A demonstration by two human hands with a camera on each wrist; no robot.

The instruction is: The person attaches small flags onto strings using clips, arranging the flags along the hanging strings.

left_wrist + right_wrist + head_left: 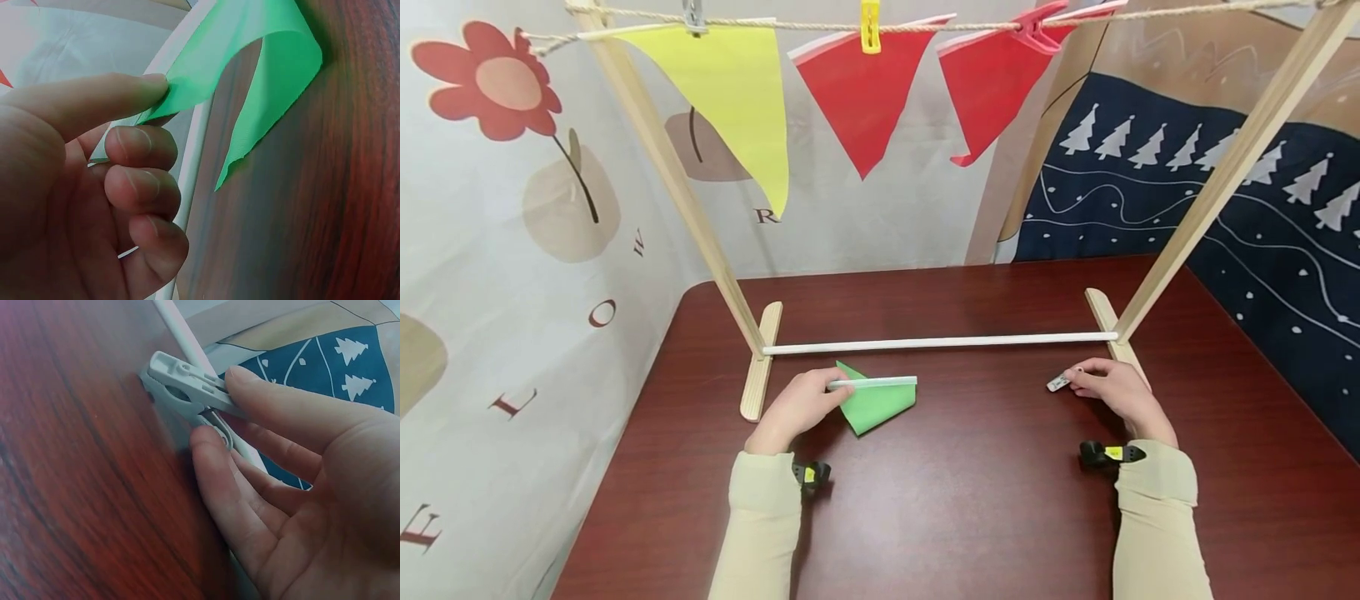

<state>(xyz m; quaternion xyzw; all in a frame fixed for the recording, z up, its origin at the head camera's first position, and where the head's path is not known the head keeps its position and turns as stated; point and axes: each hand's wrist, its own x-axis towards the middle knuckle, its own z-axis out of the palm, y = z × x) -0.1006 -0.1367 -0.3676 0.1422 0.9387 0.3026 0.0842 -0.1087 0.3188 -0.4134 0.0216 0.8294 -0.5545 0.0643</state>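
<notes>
My left hand (801,404) pinches the white top edge of a green pennant flag (880,406) between thumb and fingers. The flag's cloth curls over and its tip hangs down close over the table in the left wrist view. Over on the right, my right hand (1116,390) holds a pale grey clothespin (187,390) by its handle end, thumb on one side and a finger on the other. Its jaws point away from the hand, with nothing between them. Above both hands, a yellow pennant (730,96) and two red pennants (868,92) hang from a rope (820,27).
A wooden frame carries the rope, with a left post (677,183), a right post (1232,179) and a white bottom bar (940,342) beyond my hands. Clear, yellow (870,29) and pink (1037,29) clothespins grip the rope. Printed cloth backs the dark red table (955,517).
</notes>
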